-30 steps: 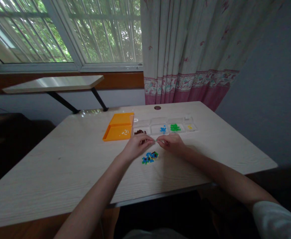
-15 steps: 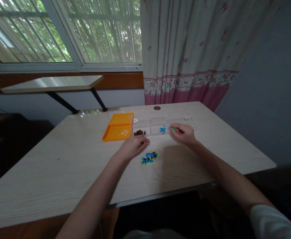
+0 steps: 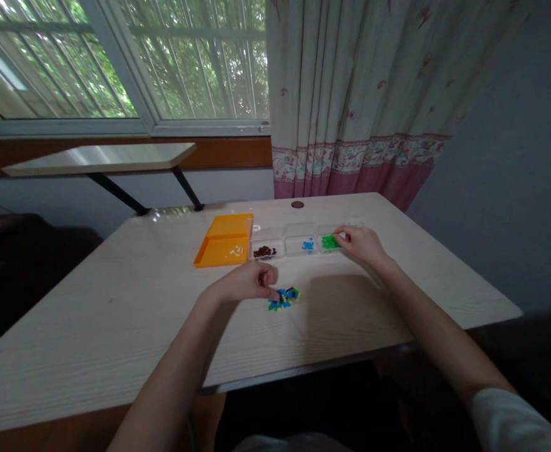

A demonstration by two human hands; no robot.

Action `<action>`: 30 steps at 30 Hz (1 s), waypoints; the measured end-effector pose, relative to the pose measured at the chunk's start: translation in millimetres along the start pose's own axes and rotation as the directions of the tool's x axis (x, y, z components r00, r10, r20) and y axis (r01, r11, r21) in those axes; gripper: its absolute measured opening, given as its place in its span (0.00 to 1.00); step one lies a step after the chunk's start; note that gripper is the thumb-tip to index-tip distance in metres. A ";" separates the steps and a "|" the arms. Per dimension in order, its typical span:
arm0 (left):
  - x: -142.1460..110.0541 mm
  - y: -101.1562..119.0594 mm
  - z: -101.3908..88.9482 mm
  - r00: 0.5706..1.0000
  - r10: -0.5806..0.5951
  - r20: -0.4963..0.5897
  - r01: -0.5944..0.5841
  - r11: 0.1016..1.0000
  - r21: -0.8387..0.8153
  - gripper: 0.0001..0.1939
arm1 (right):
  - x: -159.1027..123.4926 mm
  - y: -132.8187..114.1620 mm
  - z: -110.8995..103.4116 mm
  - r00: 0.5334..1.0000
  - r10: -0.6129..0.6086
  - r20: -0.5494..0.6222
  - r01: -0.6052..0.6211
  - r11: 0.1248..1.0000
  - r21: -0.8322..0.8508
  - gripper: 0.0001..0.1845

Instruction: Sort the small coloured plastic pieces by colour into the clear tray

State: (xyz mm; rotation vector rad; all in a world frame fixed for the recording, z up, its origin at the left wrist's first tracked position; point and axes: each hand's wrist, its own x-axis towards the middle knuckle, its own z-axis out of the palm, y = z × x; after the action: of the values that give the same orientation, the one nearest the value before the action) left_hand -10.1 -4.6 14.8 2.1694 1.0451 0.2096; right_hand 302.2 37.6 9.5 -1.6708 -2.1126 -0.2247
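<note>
A loose pile of small plastic pieces, mixed blue, green, yellow and dark, lies on the table. At its left edge is my left hand, thumb and forefinger apart with a gap between them and nothing visible held. My right hand is pinched at the right side of a clear compartment holding green pieces; whatever its fingertips hold is too small to make out. Blue pieces sit in the clear compartment to the left. Brown pieces fill part of the one beyond that.
An orange open case with a few white pieces stands left of the clear tray. A raised shelf on black legs is at the table's back left. The wooden table ends at a front edge near my body.
My left hand has come down toward the mixed pile and its fingers have parted. My right hand has shifted slightly right, uncovering the green pieces in their compartment.
</note>
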 end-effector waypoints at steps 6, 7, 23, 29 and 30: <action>-5.9 -1.1 -0.1 0.988 -0.076 0.135 0.073 0.997 0.022 0.23 | -7.4 -22.6 -3.9 0.990 -0.124 0.068 0.112 0.982 0.151 0.15; -6.0 -0.6 0.7 0.986 -0.078 0.146 0.072 0.996 0.046 0.22 | -10.3 -29.9 -3.5 0.973 -0.202 0.114 0.175 0.963 0.206 0.15; 7.8 4.5 17.9 0.990 0.116 0.077 -0.126 0.982 0.142 0.15 | -42.1 -93.0 14.8 0.757 -0.565 0.328 0.403 0.799 0.447 0.22; 12.9 6.9 22.8 0.996 0.086 -0.008 -0.084 0.988 0.127 0.16 | -36.1 -82.7 22.1 0.773 -0.561 0.297 0.413 0.800 0.435 0.20; 13.2 7.1 23.0 0.997 0.079 -0.018 -0.076 0.990 0.123 0.16 | -35.3 -81.1 22.6 0.774 -0.561 0.293 0.417 0.800 0.431 0.20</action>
State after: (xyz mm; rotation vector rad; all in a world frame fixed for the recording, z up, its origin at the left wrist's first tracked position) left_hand 12.7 -10.1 0.6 2.3250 1.0112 0.2118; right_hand 225.6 -5.8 -14.5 -0.9785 -2.6925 0.3647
